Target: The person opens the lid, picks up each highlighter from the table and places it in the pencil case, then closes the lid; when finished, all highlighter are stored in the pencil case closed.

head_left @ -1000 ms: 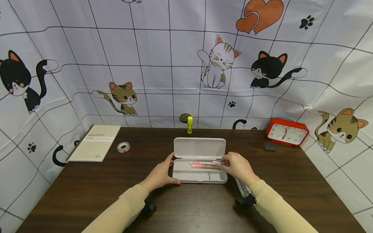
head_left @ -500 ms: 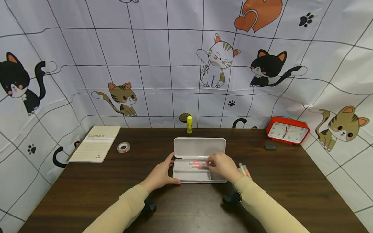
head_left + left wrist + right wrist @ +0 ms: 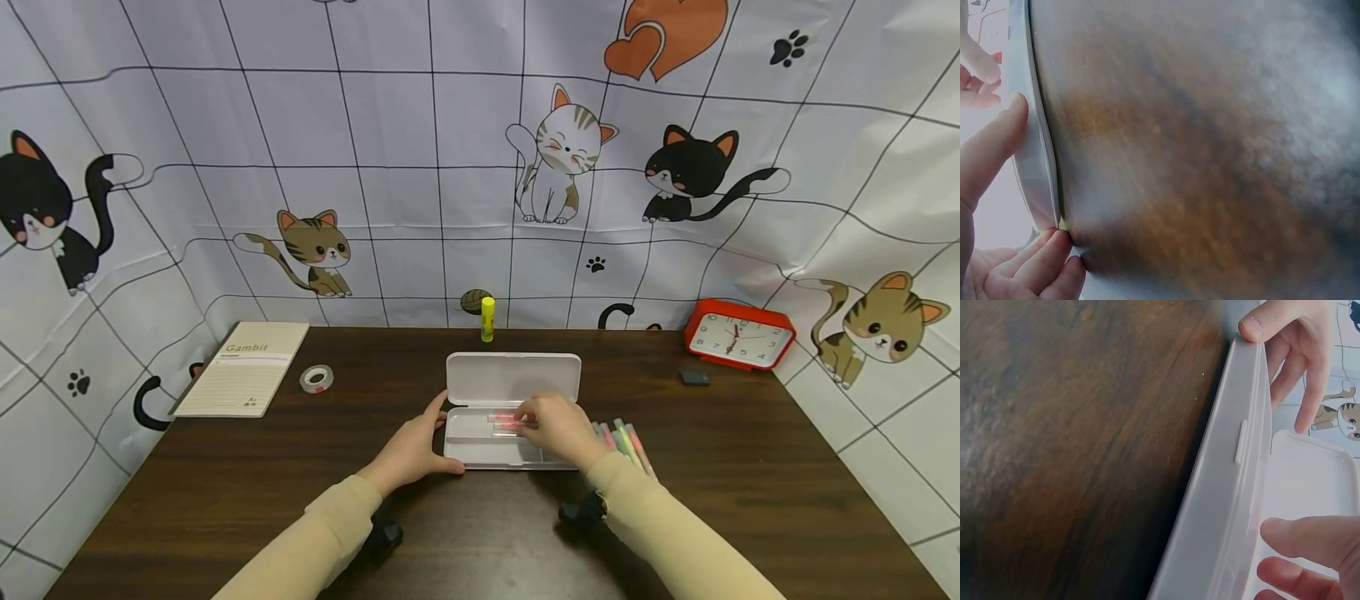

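Note:
An open white pencil case [image 3: 487,452] lies at the middle of the table, its lid [image 3: 513,377] tipped back. My left hand [image 3: 412,446] grips the left end, thumb at the front corner and fingers farther back. In the left wrist view its thumb [image 3: 1007,128] is against the case's side. My right hand [image 3: 557,425] is inside the case, over pens with pink parts [image 3: 506,423] in the back compartment. In the right wrist view its thumb [image 3: 1297,537] and fingers are apart, with no pen visible between them. The pens' right ends are hidden under this hand.
Several colored markers [image 3: 626,442] lie right of the case, partly under my right forearm. Behind stand a yellow glue stick [image 3: 487,319] and a red clock [image 3: 740,336], with a dark eraser [image 3: 694,378] near it. A tape roll [image 3: 317,379] and notebook [image 3: 243,369] lie left.
My right hand has moved left within the case, carrying a thin pen over the others; that pen is now hidden. More markers show beside the forearm. My left hand has stayed put.

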`<state>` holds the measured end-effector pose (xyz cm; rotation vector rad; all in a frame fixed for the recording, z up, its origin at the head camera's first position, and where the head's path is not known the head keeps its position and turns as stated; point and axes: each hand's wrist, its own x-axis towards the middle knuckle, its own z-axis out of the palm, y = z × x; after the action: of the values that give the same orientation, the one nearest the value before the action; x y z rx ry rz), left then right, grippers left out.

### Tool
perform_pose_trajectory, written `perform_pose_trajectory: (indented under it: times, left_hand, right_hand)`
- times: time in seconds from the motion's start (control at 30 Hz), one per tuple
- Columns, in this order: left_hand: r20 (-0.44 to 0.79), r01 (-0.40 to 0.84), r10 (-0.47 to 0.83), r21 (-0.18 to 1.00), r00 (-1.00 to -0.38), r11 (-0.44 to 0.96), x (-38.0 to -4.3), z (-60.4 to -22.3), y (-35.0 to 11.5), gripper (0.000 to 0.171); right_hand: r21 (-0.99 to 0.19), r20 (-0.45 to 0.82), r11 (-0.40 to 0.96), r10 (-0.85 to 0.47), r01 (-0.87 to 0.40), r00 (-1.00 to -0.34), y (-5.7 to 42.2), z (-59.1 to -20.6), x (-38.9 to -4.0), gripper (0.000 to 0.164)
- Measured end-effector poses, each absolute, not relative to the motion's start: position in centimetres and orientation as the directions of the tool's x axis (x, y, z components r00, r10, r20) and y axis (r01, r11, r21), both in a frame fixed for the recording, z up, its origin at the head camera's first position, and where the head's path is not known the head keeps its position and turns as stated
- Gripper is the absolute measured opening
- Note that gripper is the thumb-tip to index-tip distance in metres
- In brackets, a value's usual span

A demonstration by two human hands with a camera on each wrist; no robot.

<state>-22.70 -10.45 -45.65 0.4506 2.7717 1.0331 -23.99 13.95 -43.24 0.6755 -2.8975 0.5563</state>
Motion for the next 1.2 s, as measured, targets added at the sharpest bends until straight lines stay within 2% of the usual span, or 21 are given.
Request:
perform_pose_trajectory:
  times: [0.27, 0.67, 1.2]
  left_hand:
    - [-0.036, 0.225, 0.329, 0.657, -0.944, 0.719, -22.9, -45.7, -10.3, 0.115]
    - [-0.032, 0.236, 0.336, 0.652, -0.941, 0.721, -23.0, -45.6, -10.0, 0.115]
    - [-0.055, 0.209, 0.319, 0.649, -0.946, 0.732, -22.9, -45.8, -10.2, 0.116]
  right_hand:
    - [-0.335, 0.195, 0.844, -0.373, -0.419, -0.907, 15.3, -43.2, -24.0, 0.007]
    - [-0.418, 0.251, 0.796, -0.363, -0.439, -0.897, 18.0, -43.2, -23.7, 0.010]
    - [-0.435, 0.184, 0.826, -0.306, -0.357, -0.934, 21.6, -43.2, -22.5, 0.012]
